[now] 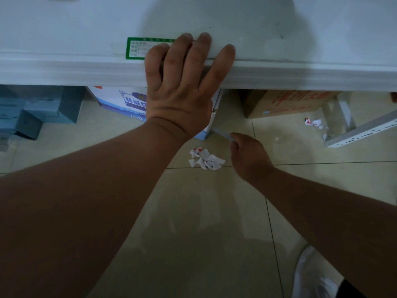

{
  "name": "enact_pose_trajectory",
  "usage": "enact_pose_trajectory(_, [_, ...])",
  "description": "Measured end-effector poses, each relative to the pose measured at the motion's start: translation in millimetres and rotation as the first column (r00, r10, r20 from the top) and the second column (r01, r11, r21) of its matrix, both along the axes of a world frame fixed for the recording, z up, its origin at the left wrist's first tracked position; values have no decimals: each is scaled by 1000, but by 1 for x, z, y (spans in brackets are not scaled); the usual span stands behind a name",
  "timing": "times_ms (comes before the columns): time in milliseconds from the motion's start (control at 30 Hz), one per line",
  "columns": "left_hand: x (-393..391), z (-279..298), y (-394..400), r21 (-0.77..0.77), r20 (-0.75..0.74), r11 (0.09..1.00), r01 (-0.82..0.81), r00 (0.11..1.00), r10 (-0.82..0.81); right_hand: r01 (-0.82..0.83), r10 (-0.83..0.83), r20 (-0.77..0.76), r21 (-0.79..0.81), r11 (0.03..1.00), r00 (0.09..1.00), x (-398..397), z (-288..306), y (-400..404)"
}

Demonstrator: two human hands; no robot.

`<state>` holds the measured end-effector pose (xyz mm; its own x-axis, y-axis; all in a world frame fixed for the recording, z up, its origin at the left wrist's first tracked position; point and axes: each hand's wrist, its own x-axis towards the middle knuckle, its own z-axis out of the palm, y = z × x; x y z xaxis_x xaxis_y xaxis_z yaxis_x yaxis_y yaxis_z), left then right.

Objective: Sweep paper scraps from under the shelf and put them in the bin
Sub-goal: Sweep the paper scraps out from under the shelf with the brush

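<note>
My left hand (182, 82) lies flat with spread fingers on the front edge of the white shelf (64, 67), holding nothing. My right hand (247, 155) is low over the floor, fingers closed on the end of a thin blue stick (221, 133) that runs up and left toward the gap under the shelf; its far end is hidden behind my left wrist. A small pile of white paper scraps (206, 160) with red and blue print lies on the tiles just left of my right hand. Another crumpled scrap (313, 122) lies farther right, beside a metal bracket.
Under the shelf stand grey boxes (38, 110), a blue-and-white carton (122, 100) and a brown cardboard box (290, 103). A perforated metal shelf bracket (361, 132) lies at right. A white plastic bag (311, 276) sits at the bottom right. Beige floor tiles (193, 222) fill the foreground.
</note>
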<state>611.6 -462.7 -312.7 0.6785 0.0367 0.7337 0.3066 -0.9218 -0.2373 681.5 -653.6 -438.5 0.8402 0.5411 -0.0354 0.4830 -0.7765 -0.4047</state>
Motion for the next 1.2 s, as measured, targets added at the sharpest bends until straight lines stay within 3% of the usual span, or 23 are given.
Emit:
enact_pose_trajectory(100, [1, 2, 1, 20, 16, 1000, -8, 1000, 8, 53, -52, 14, -87, 995, 999, 16, 0, -4])
enact_pose_trajectory(200, [0, 2, 1, 25, 15, 1000, -16, 1000, 16, -8, 6, -11, -195, 981, 1000, 10, -5, -6])
enact_pose_trajectory(367, [-2, 4, 1, 17, -16, 1000, -3, 1000, 3, -74, 60, -75, -203, 976, 995, -33, -10, 13])
enact_pose_trajectory(600, [-4, 0, 2, -41, -63, 998, 55, 996, -57, -86, 72, -143, -93, 992, 987, -82, -13, 46])
enact_pose_trajectory(700, [-4, 0, 2, -35, -69, 998, 52, 996, -54, -124, 123, -67, -18, 992, 990, -85, -1, 58])
enact_pose_trajectory(767, [-5, 1, 0, -49, -73, 997, 55, 996, -59, -60, 61, 0, 89, 994, 998, -79, 8, 63])
enact_pose_trajectory(933, [-23, 13, 5, -154, -139, 979, 135, 978, -157, 288, -252, -254, 116, 951, 934, -59, 15, 56])
enact_pose_trajectory(1200, [-47, 52, 54, -183, -470, 912, 367, 782, -409, 388, -295, -409, 166, 907, 864, -67, 16, 59])
